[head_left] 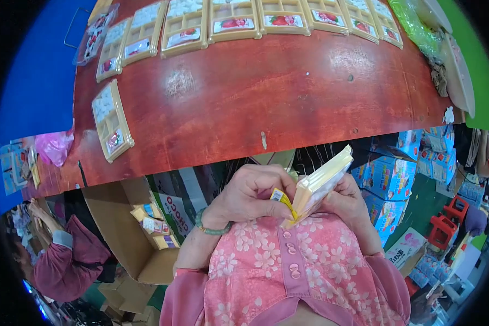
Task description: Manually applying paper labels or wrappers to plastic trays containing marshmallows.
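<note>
In front of my chest I hold a cream plastic tray point(321, 182), tilted up on edge. My right hand point(346, 202) grips it from the right side, with part of the fingers hidden behind it. My left hand point(258, 193) is closed at its lower left corner, pinching a small yellow printed strip point(283, 203) between thumb and fingers. The strip lies against the tray's edge; whether it is stuck there I cannot tell. A green bead bracelet point(214, 230) circles my left wrist.
Across the far side of the red table point(244, 81) runs a row of compartment trays point(233, 24) with strawberry-printed cards and white pieces. Another tray point(112, 122) lies at the left. Below it stands an open cardboard box point(111, 233) holding several packs point(156, 224). A co-worker point(65, 261) sits left; blue cartons point(388, 176) are stacked right.
</note>
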Motion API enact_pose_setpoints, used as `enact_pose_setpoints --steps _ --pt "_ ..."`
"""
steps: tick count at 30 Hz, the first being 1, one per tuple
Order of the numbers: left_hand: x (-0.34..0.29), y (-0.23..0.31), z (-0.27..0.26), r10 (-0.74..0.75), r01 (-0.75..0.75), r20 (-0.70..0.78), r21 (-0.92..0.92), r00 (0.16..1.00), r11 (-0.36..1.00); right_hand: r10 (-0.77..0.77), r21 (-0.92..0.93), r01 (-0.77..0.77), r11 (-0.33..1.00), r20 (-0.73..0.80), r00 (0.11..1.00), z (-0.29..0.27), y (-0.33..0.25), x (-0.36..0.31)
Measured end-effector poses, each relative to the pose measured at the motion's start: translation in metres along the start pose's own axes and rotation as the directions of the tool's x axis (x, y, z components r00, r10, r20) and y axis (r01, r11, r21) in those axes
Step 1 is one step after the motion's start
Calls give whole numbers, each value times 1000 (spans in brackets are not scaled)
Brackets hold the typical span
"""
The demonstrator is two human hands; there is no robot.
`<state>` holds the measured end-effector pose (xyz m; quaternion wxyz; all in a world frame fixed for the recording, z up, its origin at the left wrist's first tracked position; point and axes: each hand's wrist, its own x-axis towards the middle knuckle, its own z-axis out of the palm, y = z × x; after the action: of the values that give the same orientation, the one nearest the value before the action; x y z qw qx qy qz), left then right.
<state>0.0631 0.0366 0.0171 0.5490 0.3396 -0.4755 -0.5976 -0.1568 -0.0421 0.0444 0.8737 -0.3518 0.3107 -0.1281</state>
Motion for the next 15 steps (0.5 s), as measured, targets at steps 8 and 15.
enact_pose_setpoints --steps 8,15 --pt "12 -11 6 -72 91 91 -223 993 970 -99 -96 110 989 115 988 0 11 8" --pt "8 -32 4 -95 100 41 -132 995 986 -123 -186 150 971 149 981 0 11 11"
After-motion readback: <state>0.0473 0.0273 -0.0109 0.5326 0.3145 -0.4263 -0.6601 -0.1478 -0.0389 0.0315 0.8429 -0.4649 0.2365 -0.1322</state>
